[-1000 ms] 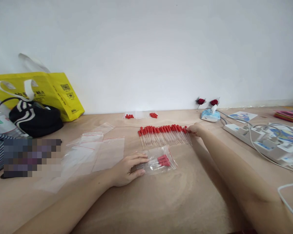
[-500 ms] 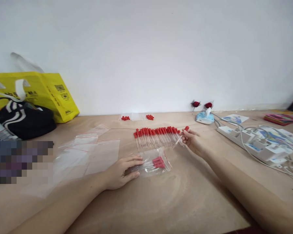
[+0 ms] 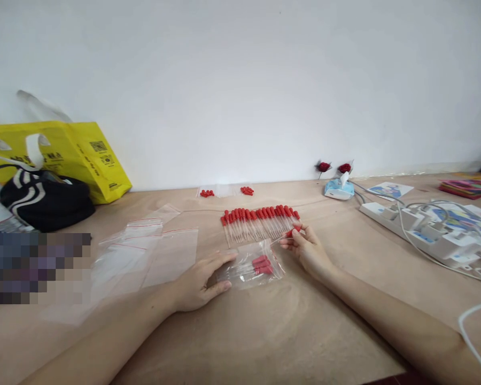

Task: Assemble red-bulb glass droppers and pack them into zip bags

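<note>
A clear zip bag (image 3: 246,272) with several red-topped droppers inside lies on the table. My left hand (image 3: 204,282) touches its left end, thumb and fingers apart at the bag's edge. Between the fingertips of my right hand (image 3: 304,248) is a dropper (image 3: 292,232) with a red bulb, its clear stem pointing left toward the bag's right end. Just behind the bag runs a row of red-topped droppers (image 3: 260,216), laid side by side with their bulbs away from me.
Flat clear bags (image 3: 144,251) overlap at the left. A yellow bag (image 3: 100,166) and black pouch (image 3: 44,200) stand behind them. Two small packs of red droppers (image 3: 224,191) lie near the wall. At the right are tissues (image 3: 339,189) and a power strip (image 3: 425,235) with cables.
My right hand has moved left and nearer with the dropper, from the row's right end to beside the bag. My left hand has stayed at the bag.
</note>
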Tool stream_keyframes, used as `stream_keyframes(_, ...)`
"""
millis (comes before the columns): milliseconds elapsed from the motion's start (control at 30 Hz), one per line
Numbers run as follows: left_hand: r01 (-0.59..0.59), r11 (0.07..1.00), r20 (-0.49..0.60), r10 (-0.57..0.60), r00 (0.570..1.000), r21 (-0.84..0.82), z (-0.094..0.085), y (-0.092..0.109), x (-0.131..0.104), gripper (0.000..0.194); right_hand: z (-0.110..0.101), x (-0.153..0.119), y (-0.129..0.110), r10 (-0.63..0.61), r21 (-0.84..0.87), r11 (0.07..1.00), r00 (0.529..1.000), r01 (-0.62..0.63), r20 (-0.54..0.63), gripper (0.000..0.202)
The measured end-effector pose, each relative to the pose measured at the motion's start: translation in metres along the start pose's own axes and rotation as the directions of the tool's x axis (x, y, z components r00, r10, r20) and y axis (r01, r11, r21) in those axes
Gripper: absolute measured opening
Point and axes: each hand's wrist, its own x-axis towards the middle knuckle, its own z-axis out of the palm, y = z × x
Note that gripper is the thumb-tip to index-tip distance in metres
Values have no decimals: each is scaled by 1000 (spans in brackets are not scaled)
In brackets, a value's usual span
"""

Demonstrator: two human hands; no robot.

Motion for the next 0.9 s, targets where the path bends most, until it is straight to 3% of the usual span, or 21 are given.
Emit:
stream_keyframes(133,7,1000,17,-7,1000,18,-1,2,0,50,6,-7,1,120,-6,993,988,-120,93,39)
stream_keyframes(233,-5,1000,19,4,1000,27,-1,1,1,49,8,-11,0,208,-122,974,962,-189,175,37)
stream_keyframes(400,-2,1000,20,1,1000,25,0,0,2,49,11,-11,0,254,-403,906,930,-132,267,33)
stream_keyframes(533,16,1000,17,-17,1000,25,0,0,1,48,14,-7,0,295,-498,859,907,-114,300,26)
stream_keyframes(767,-5,1000,0,5,1000,30,0,-1,1,49,18,-5,2,278,-541,832,935,-120,220,14)
stream_keyframes(900,-10,999,9,10,1000,34,1,-2,1,49,19,-2,6,257,-595,798,946,-93,197,18)
